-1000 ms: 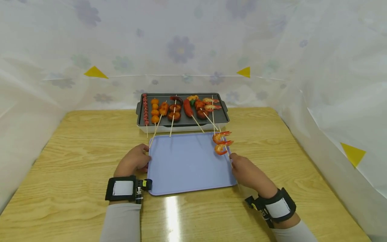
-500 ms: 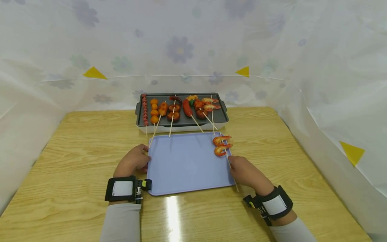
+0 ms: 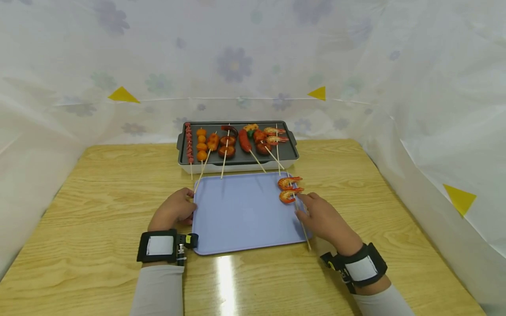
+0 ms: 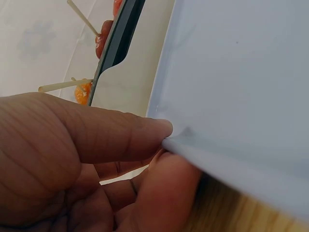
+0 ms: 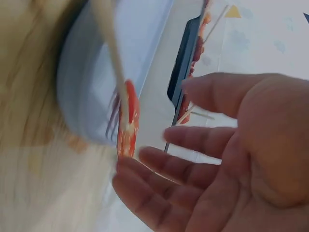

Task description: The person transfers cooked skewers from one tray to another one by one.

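Grip: the left grip [image 3: 174, 207] pinches the left rim of the tray [image 3: 245, 219], thumb on top; the right grip [image 3: 322, 219] is released, fingers spread around and just beside the prawn skewer [image 3: 287, 196].
Step in hand: looks like setting the prawn skewer down while the left side steadies the tray; the next move seems to call for a light nudge inward, or for drawing the fingers clear without rolling the stick.
Backdrop sheet [image 3: 234, 30]: pale, creased, plastic-looking, with a faded floral print.
Worktop [image 3: 99, 188]: light wood grain, glossy enough to mirror a bright streak.
Grill [image 3: 293, 151]: rectangular, dark plate in a white body, just behind the tray.
Tray: smooth, pale lilac, rounded corners, low raised rim.
Row on the grill: plump red sausage [image 3: 245, 141], glossy brown caps [image 3: 227, 152], round orange balls [image 3: 202, 156], small reddish beads [image 3: 189, 145], all on sticks.
Prawn skewer: two curled, shiny orange-red prawns, lying across the tray's right edge; its thin, pale stick pokes past the near corner.
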Motion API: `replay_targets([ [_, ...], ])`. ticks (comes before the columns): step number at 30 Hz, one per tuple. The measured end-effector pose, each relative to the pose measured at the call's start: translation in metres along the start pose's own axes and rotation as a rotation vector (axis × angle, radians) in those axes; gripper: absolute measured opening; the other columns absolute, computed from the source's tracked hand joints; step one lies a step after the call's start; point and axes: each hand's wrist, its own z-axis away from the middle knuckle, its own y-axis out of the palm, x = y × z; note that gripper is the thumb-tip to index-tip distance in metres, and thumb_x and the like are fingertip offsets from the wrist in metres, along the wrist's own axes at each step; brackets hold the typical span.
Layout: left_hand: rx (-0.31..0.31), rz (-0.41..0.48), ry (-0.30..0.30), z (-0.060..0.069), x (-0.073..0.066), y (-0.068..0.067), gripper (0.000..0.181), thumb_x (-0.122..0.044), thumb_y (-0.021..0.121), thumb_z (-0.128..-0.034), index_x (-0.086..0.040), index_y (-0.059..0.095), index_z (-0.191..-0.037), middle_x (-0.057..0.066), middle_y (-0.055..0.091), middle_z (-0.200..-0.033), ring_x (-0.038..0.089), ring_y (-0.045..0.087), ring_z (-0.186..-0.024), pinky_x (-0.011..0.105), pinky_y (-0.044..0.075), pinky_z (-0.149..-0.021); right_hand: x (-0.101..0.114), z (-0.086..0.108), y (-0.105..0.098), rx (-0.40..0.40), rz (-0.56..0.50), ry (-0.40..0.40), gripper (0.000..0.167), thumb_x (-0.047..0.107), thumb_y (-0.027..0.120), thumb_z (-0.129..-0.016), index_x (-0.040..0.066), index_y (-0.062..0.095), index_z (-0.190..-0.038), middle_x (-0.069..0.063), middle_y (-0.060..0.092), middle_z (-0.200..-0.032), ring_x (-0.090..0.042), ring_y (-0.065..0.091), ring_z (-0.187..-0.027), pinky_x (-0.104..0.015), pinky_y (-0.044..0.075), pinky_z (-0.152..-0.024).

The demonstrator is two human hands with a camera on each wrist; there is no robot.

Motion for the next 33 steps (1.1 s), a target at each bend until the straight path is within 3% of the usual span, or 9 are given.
replay_targets([
  [4,0.0,-0.001,0.002,0.0,0.0,0.0,0.039,-0.001,0.052,-0.0936,0.005,0.044,-0.131,0.017,0.056,-0.087,0.02,0.058,-0.064,0.029,0.054,-0.055,-0.006,-0.002,0.006,-0.062,0.067,-0.038,0.073,0.034,0.069,-0.093,-0.001,0.038,-0.149,-0.032,0.025,-0.154,-0.049,0.02,-0.143,-0.064,0.028,-0.109],
  [7,-0.001,0.0,0.003,0.0,0.001,0.0,0.039,-0.002,0.052,-0.0938,0.005,0.044,-0.131,0.017,0.055,-0.087,0.02,0.058,-0.064,0.029,0.054,-0.055,-0.007,-0.002,0.01,-0.073,0.156,-0.008,0.093,0.049,0.069,-0.089,0.006,0.024,-0.157,-0.029,0.0,-0.161,-0.047,-0.009,-0.146,-0.07,0.014,-0.11],
  [9,-0.002,0.002,0.002,0.0,0.001,-0.001,0.039,-0.002,0.052,-0.0937,0.005,0.044,-0.132,0.017,0.055,-0.087,0.02,0.058,-0.064,0.029,0.054,-0.055,-0.007,-0.002,0.012,-0.075,0.198,0.007,0.099,0.056,0.068,-0.087,0.008,0.018,-0.158,-0.026,-0.006,-0.161,-0.044,-0.015,-0.146,-0.073,0.01,-0.109],
  [20,0.001,0.015,-0.003,-0.001,0.001,0.0,0.041,-0.002,0.052,-0.0935,0.004,0.043,-0.132,0.017,0.055,-0.088,0.021,0.058,-0.066,0.029,0.055,-0.056,-0.011,-0.011,0.008,-0.136,0.273,-0.015,0.098,0.056,0.066,-0.088,0.007,0.018,-0.158,-0.028,-0.005,-0.161,-0.046,-0.012,-0.146,-0.074,0.009,-0.108],
  [25,-0.003,0.001,-0.005,-0.001,-0.001,0.0,0.041,-0.002,0.053,-0.0938,0.005,0.043,-0.133,0.017,0.055,-0.089,0.021,0.058,-0.066,0.029,0.054,-0.055,-0.013,-0.026,-0.001,-0.161,0.275,-0.019,0.093,0.052,0.064,-0.092,0.007,0.018,-0.158,-0.027,-0.005,-0.161,-0.045,-0.011,-0.146,-0.074,0.01,-0.108],
  [30,-0.002,0.009,-0.007,0.0,-0.001,0.0,0.04,-0.002,0.053,-0.0941,0.005,0.044,-0.133,0.017,0.055,-0.088,0.021,0.058,-0.065,0.029,0.054,-0.055,-0.013,-0.045,-0.01,-0.133,0.248,-0.008,0.091,0.049,0.061,-0.094,0.008,0.014,-0.159,-0.025,-0.011,-0.161,-0.041,-0.019,-0.146,-0.073,0.008,-0.11],
  [33,0.0,0.016,-0.008,0.0,-0.001,0.0,0.04,-0.002,0.052,-0.094,0.005,0.044,-0.132,0.017,0.055,-0.087,0.021,0.058,-0.064,0.029,0.054,-0.055,-0.013,-0.059,-0.014,-0.135,0.229,-0.019,0.088,0.046,0.061,-0.096,0.006,0.014,-0.159,-0.027,-0.007,-0.161,-0.044,-0.014,-0.146,-0.072,0.011,-0.11],
])
